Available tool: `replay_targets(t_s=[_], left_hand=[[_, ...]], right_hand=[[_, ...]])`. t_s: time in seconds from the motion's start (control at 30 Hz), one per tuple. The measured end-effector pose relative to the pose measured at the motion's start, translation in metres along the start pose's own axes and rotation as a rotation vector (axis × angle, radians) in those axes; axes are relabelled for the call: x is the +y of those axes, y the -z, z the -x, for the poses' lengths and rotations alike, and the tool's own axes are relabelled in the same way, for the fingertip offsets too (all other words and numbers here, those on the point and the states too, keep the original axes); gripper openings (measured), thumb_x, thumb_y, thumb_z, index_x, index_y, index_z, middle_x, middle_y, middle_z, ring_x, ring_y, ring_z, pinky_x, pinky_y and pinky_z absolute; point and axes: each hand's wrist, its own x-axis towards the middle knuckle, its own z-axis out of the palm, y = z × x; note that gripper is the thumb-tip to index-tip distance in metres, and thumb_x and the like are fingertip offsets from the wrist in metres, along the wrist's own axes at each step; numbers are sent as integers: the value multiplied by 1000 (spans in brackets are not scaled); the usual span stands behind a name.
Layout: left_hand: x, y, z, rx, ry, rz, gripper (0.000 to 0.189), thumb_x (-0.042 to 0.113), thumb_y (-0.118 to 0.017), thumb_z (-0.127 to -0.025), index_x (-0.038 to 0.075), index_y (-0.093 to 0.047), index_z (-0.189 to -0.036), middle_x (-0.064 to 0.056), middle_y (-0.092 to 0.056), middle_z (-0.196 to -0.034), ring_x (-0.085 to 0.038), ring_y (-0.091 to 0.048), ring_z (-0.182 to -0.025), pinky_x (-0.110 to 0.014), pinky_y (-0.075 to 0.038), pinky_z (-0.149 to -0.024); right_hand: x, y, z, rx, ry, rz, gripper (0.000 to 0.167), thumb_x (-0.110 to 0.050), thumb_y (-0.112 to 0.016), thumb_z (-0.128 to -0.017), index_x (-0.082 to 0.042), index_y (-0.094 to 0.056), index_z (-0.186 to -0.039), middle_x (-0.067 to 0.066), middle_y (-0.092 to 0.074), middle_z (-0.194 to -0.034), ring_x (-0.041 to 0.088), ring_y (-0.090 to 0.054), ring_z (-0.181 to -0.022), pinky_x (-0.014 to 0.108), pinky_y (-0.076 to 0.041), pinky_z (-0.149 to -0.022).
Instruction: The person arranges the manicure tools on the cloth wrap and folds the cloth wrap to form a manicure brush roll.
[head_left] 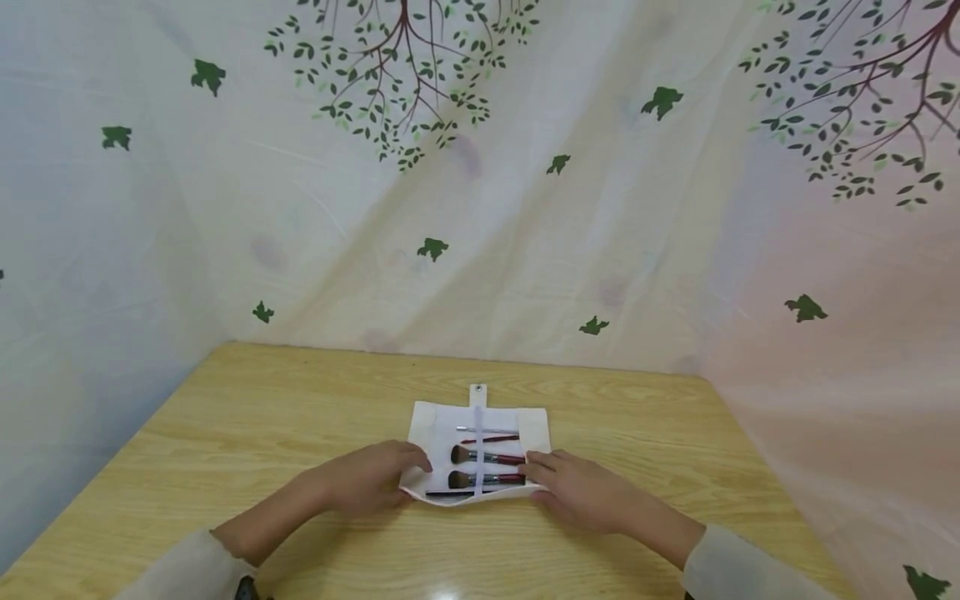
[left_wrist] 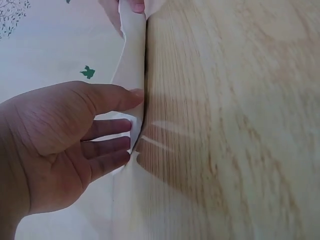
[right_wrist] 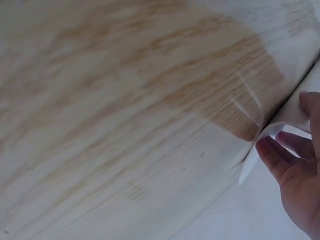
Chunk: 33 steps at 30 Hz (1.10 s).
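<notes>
A white makeup brush case (head_left: 442, 417) lies unfolded on the table, its near edge lifted and bowed. Inside, under a clear band (head_left: 479, 458), several makeup brushes lie sideways, among them two with dark fluffy heads and red handles, such as the brush (head_left: 459, 480) closest to me. My left hand (head_left: 371, 477) pinches the case's near left edge. Seen from the left wrist, that hand (left_wrist: 60, 145) has its thumb on one face of the case (left_wrist: 131, 65) and its fingers at the other. My right hand (head_left: 581, 492) pinches the near right corner; the right wrist view shows this hand (right_wrist: 300, 185) partly cut off.
A wood-grain table (head_left: 315, 392) carries the case. Pale cloth (head_left: 337, 275) printed with branches and green leaf shapes hangs behind the table and along both sides. The case's snap strap (head_left: 477, 395) points toward the back edge.
</notes>
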Motion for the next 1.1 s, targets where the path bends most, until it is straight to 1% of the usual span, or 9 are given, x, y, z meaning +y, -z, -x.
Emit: replay_targets(t_s=[0.1,0.17,0.33,0.4,0.53,0.67,0.83,0.97,1.1], left_hand=[[-6,-1,-3,38,-15,28,28,12,-77,-91,7,-69,-118,-3,-68,-121,-20,-63,-115,-40,-52,-99],[-10,-1,-3,38,18,72,24,14,-76,-93,10,-71,-116,1,-69,-119,-15,-63,-113,-38,-52,-98],[-18,1,-4,23,103,209,21,20,-68,-100,12,-71,-119,6,-70,-113,-6,-61,-99,-32,-54,-88],[-21,2,-4,33,102,247,16,22,-65,-102,14,-71,-115,8,-69,-104,-5,-59,-89,-29,-54,-81],[-24,5,-7,71,86,300,8,23,-61,-105,17,-67,-106,10,-67,-95,-8,-63,-88,-29,-54,-77],[-26,6,-12,116,105,322,11,21,-57,-107,13,-62,-109,8,-63,-88,-6,-59,-78,-25,-51,-69],[-27,6,-18,170,136,331,9,19,-54,-108,11,-59,-109,7,-48,-73,-5,-42,-61,-23,-39,-56],[-25,7,-23,208,178,334,9,17,-54,-108,9,-58,-109,5,-48,-73,-7,-42,-61,-24,-39,-55],[-25,7,-28,237,211,332,10,15,-55,-107,5,-59,-109,3,-48,-73,-8,-43,-61,-24,-39,-55]], right_hand=[[4,-1,2,97,3,-98,38,-30,-51,-109,-6,-61,-138,12,-63,-137,30,-62,-123,46,-52,-101],[5,-2,2,136,-3,-147,36,-29,-52,-109,-5,-63,-134,10,-66,-131,27,-63,-121,45,-52,-100],[11,-2,2,111,-99,-283,39,-34,-52,-109,-6,-64,-133,6,-67,-130,25,-62,-123,46,-51,-102],[13,-3,2,114,-111,-320,39,-34,-53,-108,-5,-64,-132,7,-68,-129,26,-62,-123,47,-51,-101],[18,-4,0,176,-71,-381,30,-26,-57,-107,-6,-68,-125,2,-71,-116,17,-66,-108,43,-54,-94],[23,-5,-3,212,-68,-500,17,-20,-61,-104,-11,-71,-115,-8,-70,-100,5,-60,-89,32,-54,-80],[28,-2,-5,204,-126,-633,11,-18,-60,-105,-10,-69,-105,-5,-64,-85,3,-53,-71,24,-49,-64],[30,0,-10,207,-173,-670,11,-16,-59,-105,-7,-65,-103,-6,-57,-75,3,-46,-62,22,-42,-55],[31,2,-16,220,-219,-652,10,-14,-60,-105,-5,-64,-102,-7,-54,-73,4,-44,-61,22,-40,-55]])
